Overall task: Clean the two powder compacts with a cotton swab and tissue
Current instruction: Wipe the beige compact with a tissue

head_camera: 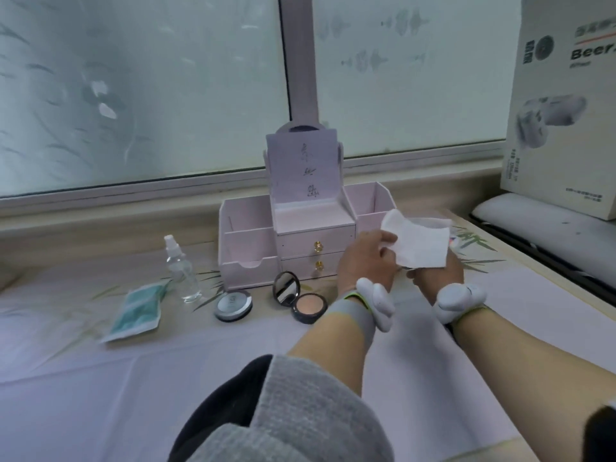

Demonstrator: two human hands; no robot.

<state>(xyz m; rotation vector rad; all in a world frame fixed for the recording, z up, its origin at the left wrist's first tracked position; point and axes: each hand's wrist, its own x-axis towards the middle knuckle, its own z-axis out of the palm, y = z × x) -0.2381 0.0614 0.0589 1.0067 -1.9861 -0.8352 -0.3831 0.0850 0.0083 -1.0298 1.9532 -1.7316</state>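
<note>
Head view: left hand fingers pinch the tissue, right hand's grip hidden behind it, can't tell, likely spreading it to wipe the open compact just left.

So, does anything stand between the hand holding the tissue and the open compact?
Nothing visible does. The open compact lies on the cloth just left of the left hand, which pinches the tissue, with only bare cloth between.

Left hand and right hand, held close together, pinch 1 tissue.
</note>
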